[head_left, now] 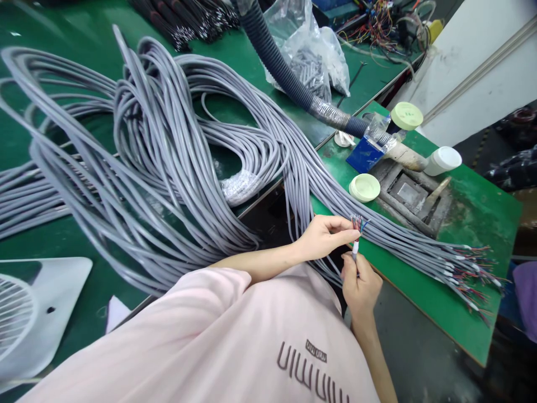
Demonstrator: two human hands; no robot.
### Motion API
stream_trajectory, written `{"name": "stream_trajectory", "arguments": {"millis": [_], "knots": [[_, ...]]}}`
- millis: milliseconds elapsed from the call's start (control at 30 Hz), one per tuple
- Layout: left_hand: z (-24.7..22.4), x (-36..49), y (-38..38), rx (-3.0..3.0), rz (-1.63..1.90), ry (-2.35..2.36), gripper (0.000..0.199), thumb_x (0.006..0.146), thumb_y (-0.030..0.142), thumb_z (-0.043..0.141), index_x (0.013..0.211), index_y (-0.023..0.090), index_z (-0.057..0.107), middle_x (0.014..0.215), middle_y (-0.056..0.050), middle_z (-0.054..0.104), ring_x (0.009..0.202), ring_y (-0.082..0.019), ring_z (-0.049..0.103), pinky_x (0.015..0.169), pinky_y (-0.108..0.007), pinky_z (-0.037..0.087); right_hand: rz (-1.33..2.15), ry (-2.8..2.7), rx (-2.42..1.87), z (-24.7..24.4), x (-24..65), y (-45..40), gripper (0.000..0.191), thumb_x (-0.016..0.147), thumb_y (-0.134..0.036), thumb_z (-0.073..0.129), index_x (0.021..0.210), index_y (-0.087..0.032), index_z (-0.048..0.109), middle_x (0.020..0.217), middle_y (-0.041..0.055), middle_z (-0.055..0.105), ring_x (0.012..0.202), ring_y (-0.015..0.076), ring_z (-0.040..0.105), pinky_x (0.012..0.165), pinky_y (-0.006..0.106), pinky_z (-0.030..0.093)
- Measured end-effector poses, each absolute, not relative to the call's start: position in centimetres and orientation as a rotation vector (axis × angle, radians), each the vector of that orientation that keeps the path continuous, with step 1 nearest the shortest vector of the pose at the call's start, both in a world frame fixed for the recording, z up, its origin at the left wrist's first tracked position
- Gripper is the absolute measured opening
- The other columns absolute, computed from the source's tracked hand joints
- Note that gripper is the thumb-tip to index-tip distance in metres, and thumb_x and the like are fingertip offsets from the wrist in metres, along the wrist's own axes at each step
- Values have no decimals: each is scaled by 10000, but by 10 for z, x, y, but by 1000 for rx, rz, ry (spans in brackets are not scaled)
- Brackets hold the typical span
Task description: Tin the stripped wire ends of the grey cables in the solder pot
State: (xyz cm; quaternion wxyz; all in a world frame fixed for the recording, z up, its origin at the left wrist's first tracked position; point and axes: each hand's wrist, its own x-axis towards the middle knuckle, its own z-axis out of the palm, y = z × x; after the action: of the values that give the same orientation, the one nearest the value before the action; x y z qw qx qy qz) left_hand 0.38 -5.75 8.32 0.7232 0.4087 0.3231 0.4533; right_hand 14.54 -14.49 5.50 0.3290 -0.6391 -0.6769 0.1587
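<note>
My left hand (pixel 325 238) pinches the thin coloured wires (pixel 358 223) that fan out of a grey cable's end. Just below, my right hand (pixel 361 280) is closed around the grey cable (pixel 354 257), under its white sleeve (pixel 356 247). The wire tips point up, away from my body. Behind my hands a thick bundle of grey cables (pixel 327 184) runs across to the right, its stripped ends (pixel 474 274) showing red and blue wires on the green board (pixel 461 330).
Large grey cable coils (pixel 168 129) cover the green table at left. A ribbed hose (pixel 281 61) reaches over a dark metal tray (pixel 388 190). Around it stand a pale green lid (pixel 364 187) and a white cup (pixel 443 160). A white fan (pixel 62 296) is at lower left.
</note>
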Motion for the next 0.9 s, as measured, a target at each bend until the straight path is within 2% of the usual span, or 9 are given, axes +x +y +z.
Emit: {"name": "stream_trajectory", "arguments": {"millis": [233,433,900], "knots": [[88,4,-57,865,978,706,401,665,503,798,674,116,693,634,-13,655,580,-86,577,575,-202,487,486,-1723,-1683,54,148,-146,269,962,-331,501,779,-186,635,560,-24,592,508,113,527,565,242,368],[82,5,-56,902,1006,679,372,716,480,768,694,112,715,701,-36,687,644,-100,604,638,-216,497,582,-1682,-1687,53,149,-147,261,965,-333,487,787,-194,617,526,-44,548,493,113,507,556,248,359],[75,5,-57,888,1028,625,311,759,412,757,718,106,718,735,-43,694,659,-85,597,652,-198,483,652,-1630,-1670,53,147,-148,234,971,-317,490,830,-192,629,530,-55,561,498,104,532,562,234,375]]}}
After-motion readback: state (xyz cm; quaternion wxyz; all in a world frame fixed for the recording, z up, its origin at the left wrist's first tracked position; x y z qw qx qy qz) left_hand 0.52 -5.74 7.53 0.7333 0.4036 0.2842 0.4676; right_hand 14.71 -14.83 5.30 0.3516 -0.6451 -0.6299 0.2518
